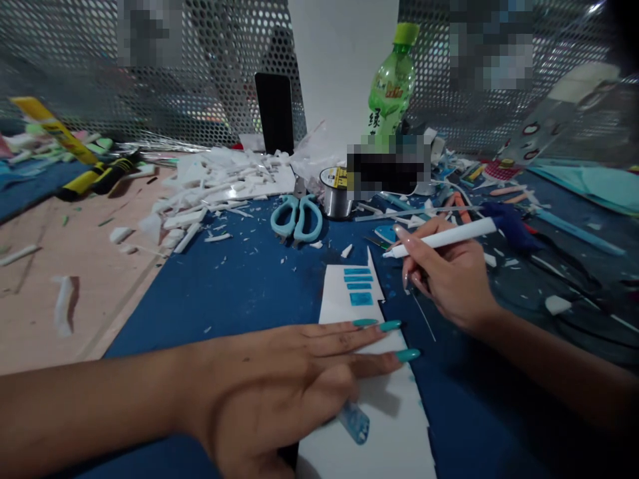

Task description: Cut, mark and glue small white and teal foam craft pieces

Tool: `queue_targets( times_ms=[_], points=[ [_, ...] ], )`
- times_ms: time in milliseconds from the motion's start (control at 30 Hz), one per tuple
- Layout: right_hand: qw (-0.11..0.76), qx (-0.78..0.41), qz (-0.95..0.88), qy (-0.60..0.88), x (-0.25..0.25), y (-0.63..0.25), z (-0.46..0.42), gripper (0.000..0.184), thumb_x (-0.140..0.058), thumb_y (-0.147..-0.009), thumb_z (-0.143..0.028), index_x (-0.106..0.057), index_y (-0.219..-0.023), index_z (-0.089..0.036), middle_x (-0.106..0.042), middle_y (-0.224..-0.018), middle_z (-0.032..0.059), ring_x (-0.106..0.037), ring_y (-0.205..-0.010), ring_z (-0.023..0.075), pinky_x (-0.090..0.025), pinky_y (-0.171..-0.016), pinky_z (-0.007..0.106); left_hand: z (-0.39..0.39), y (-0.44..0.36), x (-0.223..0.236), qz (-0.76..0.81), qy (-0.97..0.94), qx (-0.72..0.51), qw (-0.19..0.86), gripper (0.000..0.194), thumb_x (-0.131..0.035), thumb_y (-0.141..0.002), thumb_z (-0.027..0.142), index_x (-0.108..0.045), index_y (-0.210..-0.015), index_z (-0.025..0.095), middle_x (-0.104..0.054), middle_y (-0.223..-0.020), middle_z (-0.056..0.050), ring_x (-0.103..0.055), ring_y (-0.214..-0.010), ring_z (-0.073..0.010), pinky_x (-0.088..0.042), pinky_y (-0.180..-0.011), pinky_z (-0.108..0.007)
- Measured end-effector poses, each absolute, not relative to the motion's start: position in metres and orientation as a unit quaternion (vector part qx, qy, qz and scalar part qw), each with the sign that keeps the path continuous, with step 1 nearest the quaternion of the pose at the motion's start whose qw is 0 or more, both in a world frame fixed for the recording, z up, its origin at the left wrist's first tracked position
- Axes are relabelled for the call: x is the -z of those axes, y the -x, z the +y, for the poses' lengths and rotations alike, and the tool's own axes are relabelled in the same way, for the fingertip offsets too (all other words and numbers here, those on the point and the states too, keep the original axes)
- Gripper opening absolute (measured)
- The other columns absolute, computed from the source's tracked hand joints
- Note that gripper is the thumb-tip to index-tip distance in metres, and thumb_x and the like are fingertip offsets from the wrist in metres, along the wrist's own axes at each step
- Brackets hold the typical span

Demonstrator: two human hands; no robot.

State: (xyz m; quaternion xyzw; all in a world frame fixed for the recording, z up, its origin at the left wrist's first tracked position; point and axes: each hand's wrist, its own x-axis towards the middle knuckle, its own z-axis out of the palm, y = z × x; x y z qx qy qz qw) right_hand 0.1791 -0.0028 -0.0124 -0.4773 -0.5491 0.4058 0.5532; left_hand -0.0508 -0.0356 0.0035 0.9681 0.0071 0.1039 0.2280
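A long white board (404, 426) with an uneven right edge lies in front of me, with several blue rectangles (360, 299) coloured near its far end. My left hand (294, 372) presses flat on the board, fingers stretched to the right; its long nails are green and glittery blue. To the right, my right hand (449, 276) pinches a white marker pen (449, 237). Its tip points left and stays in the air, apart from the board. A dark blue fuzzy tuft (519, 229) shows at the pen's back end; I cannot tell whether it is attached.
Blue-handled scissors (296, 218) and a wire spool (337, 199) sit beyond the board. White scraps (224, 176) are heaped behind. At the back stand a phone (274, 113), a green bottle (392, 90) and a clear bottle (544, 123). A yellow-black tool (82, 179) lies left.
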Motion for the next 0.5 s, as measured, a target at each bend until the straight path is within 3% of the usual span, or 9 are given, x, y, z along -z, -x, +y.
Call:
queue_targets(
  times_ms=[67, 133, 200, 267, 367, 500],
  points=[
    [0.570, -0.387, -0.548, 0.474, 0.011, -0.178, -0.003, 0.021, -0.068, -0.073, -0.034, -0.053, -0.071, -0.019, -0.050, -0.044, -0.0066, -0.038, -0.029, 0.0037, -0.027, -0.026, 0.014, -0.035, 0.051, -0.007, 0.006, -0.964, -0.123, 0.236, 0.081, -0.049, -0.085, 0.047, 0.002, -0.139, 0.015, -0.038, -0.139, -0.017, -0.015, -0.136, -0.0274, -0.025, -0.109, -0.042],
    [0.583, -0.374, -0.549, 0.468, 0.010, -0.178, -0.003, 0.019, -0.069, -0.072, -0.033, -0.055, -0.075, -0.019, -0.050, -0.045, -0.0067, -0.040, -0.031, 0.0045, -0.028, -0.027, 0.015, -0.033, 0.051, -0.011, 0.003, -0.958, -0.145, 0.248, 0.063, -0.038, -0.089, 0.051, -0.013, -0.135, 0.016, -0.043, -0.134, -0.018, -0.026, -0.133, -0.0277, -0.028, -0.107, -0.043],
    [0.586, -0.373, -0.551, 0.463, 0.009, -0.178, -0.004, 0.019, -0.069, -0.072, -0.033, -0.055, -0.076, -0.020, -0.051, -0.046, -0.0063, -0.041, -0.031, 0.0056, -0.029, -0.027, 0.016, -0.032, 0.052, -0.013, 0.016, -0.947, -0.184, 0.261, 0.043, -0.025, -0.092, 0.049, -0.035, -0.118, 0.016, -0.051, -0.123, -0.019, -0.042, -0.123, -0.0274, -0.036, -0.101, -0.044],
    [0.584, -0.385, -0.551, 0.455, 0.009, -0.180, -0.004, 0.019, -0.067, -0.073, -0.034, -0.055, -0.077, -0.020, -0.053, -0.047, -0.0057, -0.042, -0.031, 0.0067, -0.030, -0.026, 0.017, -0.031, 0.054, -0.011, 0.072, -0.923, -0.270, 0.266, 0.034, -0.023, -0.094, 0.044, -0.043, -0.093, 0.017, -0.058, -0.102, -0.016, -0.055, -0.100, -0.0248, -0.046, -0.084, -0.040],
    [0.585, -0.422, -0.544, 0.429, 0.010, -0.183, -0.006, 0.018, -0.063, -0.076, -0.036, -0.056, -0.079, -0.019, -0.058, -0.053, -0.0030, -0.049, -0.034, 0.0088, -0.036, -0.028, 0.019, -0.028, 0.059, -0.002, 0.211, -0.829, -0.437, 0.279, 0.035, -0.021, -0.095, 0.040, -0.040, -0.077, 0.018, -0.047, -0.071, -0.004, -0.045, -0.062, -0.0139, -0.041, -0.058, -0.028],
    [0.573, -0.491, -0.537, 0.376, 0.010, -0.185, -0.010, 0.030, -0.049, -0.084, -0.043, -0.062, -0.084, -0.016, -0.062, -0.061, 0.0027, -0.058, -0.046, 0.0139, -0.044, -0.033, 0.023, -0.019, 0.057, 0.006, 0.403, -0.764, -0.397, 0.311, 0.033, -0.027, -0.095, 0.037, -0.046, -0.079, 0.016, -0.045, -0.068, 0.000, -0.039, -0.059, -0.0108, -0.034, -0.054, -0.024]
  ],
)
